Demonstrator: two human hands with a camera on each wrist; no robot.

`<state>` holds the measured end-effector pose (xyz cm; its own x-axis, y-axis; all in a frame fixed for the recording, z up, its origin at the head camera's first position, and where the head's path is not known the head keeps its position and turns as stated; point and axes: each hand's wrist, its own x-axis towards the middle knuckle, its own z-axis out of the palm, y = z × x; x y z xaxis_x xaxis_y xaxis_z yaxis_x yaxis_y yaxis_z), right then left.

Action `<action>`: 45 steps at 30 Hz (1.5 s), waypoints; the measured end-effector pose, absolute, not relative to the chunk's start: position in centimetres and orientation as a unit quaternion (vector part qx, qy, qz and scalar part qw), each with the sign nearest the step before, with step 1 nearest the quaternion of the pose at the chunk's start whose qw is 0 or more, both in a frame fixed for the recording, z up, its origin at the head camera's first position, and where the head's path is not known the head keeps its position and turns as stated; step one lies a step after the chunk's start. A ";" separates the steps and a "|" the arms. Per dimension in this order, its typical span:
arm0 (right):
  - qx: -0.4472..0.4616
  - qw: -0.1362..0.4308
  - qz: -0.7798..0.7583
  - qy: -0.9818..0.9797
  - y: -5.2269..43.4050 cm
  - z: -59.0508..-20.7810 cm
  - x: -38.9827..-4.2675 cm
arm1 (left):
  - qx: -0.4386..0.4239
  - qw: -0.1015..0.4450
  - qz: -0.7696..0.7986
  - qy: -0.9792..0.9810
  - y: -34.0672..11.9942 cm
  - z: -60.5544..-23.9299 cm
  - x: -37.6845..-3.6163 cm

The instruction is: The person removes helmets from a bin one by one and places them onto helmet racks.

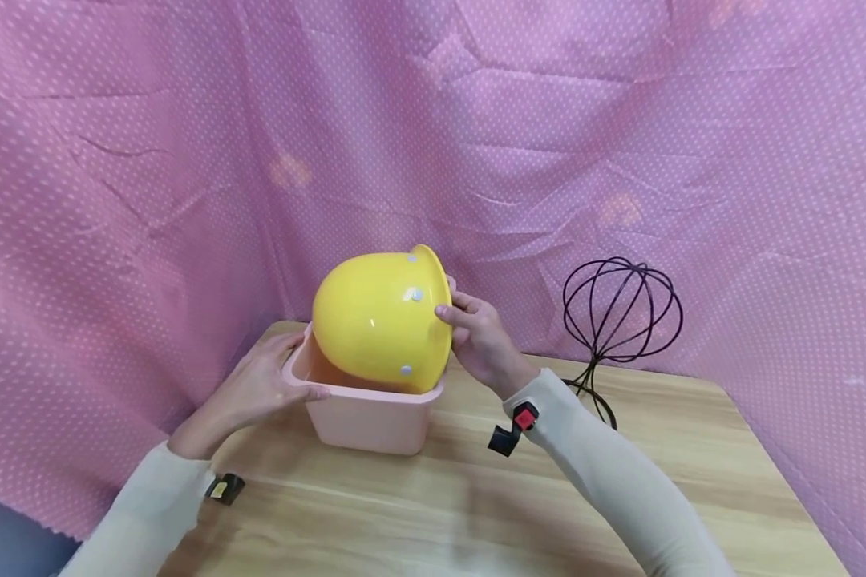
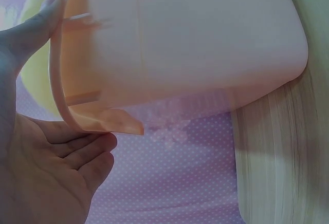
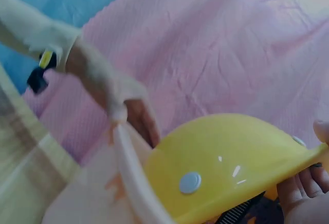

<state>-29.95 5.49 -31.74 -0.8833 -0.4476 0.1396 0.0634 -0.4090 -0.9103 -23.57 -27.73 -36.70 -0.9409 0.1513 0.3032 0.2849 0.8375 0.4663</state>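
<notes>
A yellow hard hat with pale round studs lies tilted on its side, partly inside a pink plastic bin. My right hand pinches the hat's brim, thumb on the outer face and fingers behind it. In the right wrist view, dark strapping shows under the hat. At the bin's left end, my left hand holds the rim. The left wrist view shows the thumb over the rim and the fingers by a projecting lip.
The bin stands on a wood-grain table. To the right is a black wire stand with a rounded cage top, its base partly behind the right forearm. Pink dotted cloth hangs behind and at both sides.
</notes>
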 end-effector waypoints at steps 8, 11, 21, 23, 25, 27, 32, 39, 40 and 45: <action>-0.179 0.157 -0.856 0.460 6.3 -29.3 -28.8 | -0.136 0.142 -0.255 -0.947 -27.4 -36.2 -23.7; -0.185 0.143 -0.860 0.453 6.6 -28.7 -28.3 | -0.135 0.140 -0.262 -0.945 -27.3 -36.0 -23.6; -0.174 0.070 -0.875 0.446 8.0 -27.8 -27.3 | -0.136 0.140 -0.267 -0.944 -27.1 -36.0 -23.1; -0.176 0.059 -0.883 0.431 8.5 -27.5 -27.1 | -0.134 0.141 -0.267 -0.944 -27.1 -36.0 -22.9; -0.186 0.052 -0.889 0.415 9.0 -27.1 -26.9 | -0.131 0.141 -0.264 -0.945 -27.1 -36.0 -22.7; -0.198 0.047 -0.892 0.404 9.5 -26.7 -26.7 | -0.127 0.138 -0.261 -0.947 -27.1 -36.0 -22.5; -0.221 0.038 -0.896 0.383 10.7 -25.8 -26.1 | -0.118 0.131 -0.252 -0.952 -27.0 -36.1 -22.1; -0.226 0.015 -0.901 0.371 12.1 -24.9 -25.4 | -0.104 0.122 -0.257 -0.953 -27.0 -36.1 -21.5; -0.230 0.014 -0.901 0.367 12.3 -24.8 -25.3 | -0.103 0.121 -0.257 -0.953 -27.0 -36.1 -21.4; -0.250 0.004 -0.904 0.347 13.6 -24.2 -24.8 | -0.102 0.116 -0.256 -0.954 -26.9 -36.1 -21.4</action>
